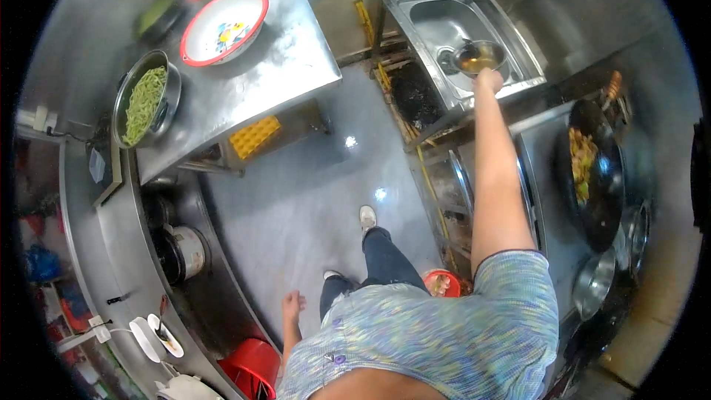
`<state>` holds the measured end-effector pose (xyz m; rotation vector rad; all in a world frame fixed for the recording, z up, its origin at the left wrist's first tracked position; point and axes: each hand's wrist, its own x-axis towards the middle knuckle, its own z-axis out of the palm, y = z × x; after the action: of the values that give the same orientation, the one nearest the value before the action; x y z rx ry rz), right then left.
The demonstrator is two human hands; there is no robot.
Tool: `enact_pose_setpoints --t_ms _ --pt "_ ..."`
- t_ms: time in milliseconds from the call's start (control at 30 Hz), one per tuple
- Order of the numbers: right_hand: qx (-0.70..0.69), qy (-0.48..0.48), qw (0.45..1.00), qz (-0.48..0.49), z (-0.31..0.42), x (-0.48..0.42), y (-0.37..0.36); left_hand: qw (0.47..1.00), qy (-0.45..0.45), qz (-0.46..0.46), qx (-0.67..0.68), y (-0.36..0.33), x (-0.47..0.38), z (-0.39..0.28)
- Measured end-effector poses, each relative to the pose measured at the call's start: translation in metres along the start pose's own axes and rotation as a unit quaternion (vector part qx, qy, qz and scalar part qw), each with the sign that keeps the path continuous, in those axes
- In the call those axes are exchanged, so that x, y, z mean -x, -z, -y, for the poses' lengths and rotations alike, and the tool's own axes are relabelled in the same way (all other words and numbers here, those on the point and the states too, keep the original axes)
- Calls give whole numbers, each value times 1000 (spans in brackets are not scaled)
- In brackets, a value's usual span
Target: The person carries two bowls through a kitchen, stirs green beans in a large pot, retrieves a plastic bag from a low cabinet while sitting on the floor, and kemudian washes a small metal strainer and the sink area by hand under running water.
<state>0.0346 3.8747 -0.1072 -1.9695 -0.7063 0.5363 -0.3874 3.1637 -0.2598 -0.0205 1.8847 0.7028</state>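
Out over the stainless steel sink (472,16), my right arm is stretched forward. My right hand (488,80) grips the near rim of a small round metal bowl (502,54), which has some yellowish-brown liquid in it. A dark object, too small to name, shows by the bowl's far left edge. My left hand (293,304) hangs low beside my body with loosely bent fingers and holds nothing. Below it and to the left stands a red plastic bucket (258,355).
At right, a black wok (605,178) holds cooked food, with a metal bowl (595,283) nearby. Cut green beans (145,105) fill a metal basin on the steel table (289,50), beside a red-rimmed enamel basin (253,8). A red container (454,284) sits on the floor.
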Motion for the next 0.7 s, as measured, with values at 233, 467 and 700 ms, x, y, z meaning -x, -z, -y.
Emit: enact_pose_setpoints --t_ms 233,467,700 --pt "263 98 960 10 29 -17 -67 989 125 -67 51 -9 43 -16" --pt "555 385 735 51 -8 -40 -92 997 3 -73 39 -38 22 -87" --pt "525 452 706 144 -12 -2 -84 992 -65 -92 59 -31 24 -86"
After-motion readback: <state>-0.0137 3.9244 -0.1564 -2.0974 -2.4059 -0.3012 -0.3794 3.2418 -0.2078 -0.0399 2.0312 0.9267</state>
